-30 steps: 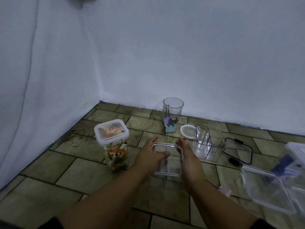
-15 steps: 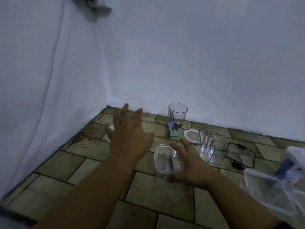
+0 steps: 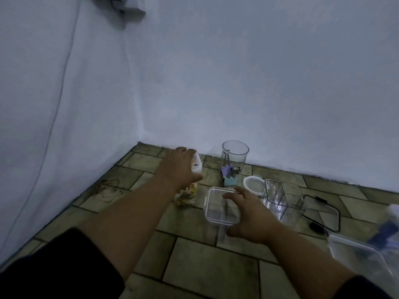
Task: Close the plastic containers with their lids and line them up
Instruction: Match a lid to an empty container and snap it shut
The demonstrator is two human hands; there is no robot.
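Left hand [image 3: 179, 169] has its fingers curled over the white-lidded top of the snack jar [image 3: 186, 194], which stands just left of the lidded square container [image 3: 218, 209]. Right hand [image 3: 248, 214] rests on that container's right edge, fingers spread and loose, gripping nothing. Right of the container: divided clear box [image 3: 282, 199], then black-rimmed lid [image 3: 321, 210].

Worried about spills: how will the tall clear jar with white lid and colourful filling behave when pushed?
The tall clear jar is narrow-based, so probably tips if pushed high, where the left hand holds it. Seemingly full, likely heavyish. Its white lid looks seated; spills seem unlikely.
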